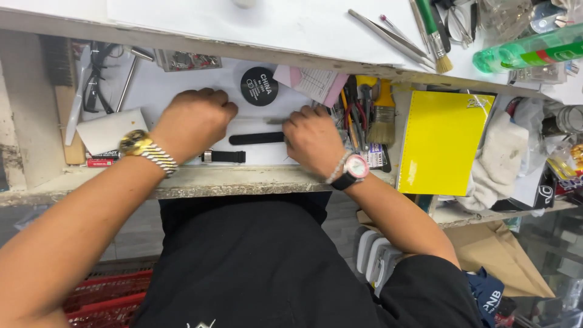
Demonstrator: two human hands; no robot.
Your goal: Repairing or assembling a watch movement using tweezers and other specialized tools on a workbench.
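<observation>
My left hand (193, 121), with a gold and silver watch on its wrist, is curled into a fist on the white work surface (152, 85); what it holds is hidden. My right hand (313, 138), with a pink watch and a bracelet on its wrist, is closed over the right end of a black watch strap (255, 138) lying flat. A thin metal tool (274, 121) pokes out just above its fingers. A shorter black strap piece (226, 157) lies below and between the hands. A round black disc (259, 86) sits behind them.
Pliers and a flat paintbrush (382, 118) lie right of my right hand, then a yellow notebook (440, 140) and a white rag (504, 155). Glasses (94, 85), a wooden brush and a white box are at the left. A green bottle (528, 51) and tweezers rest on the upper shelf.
</observation>
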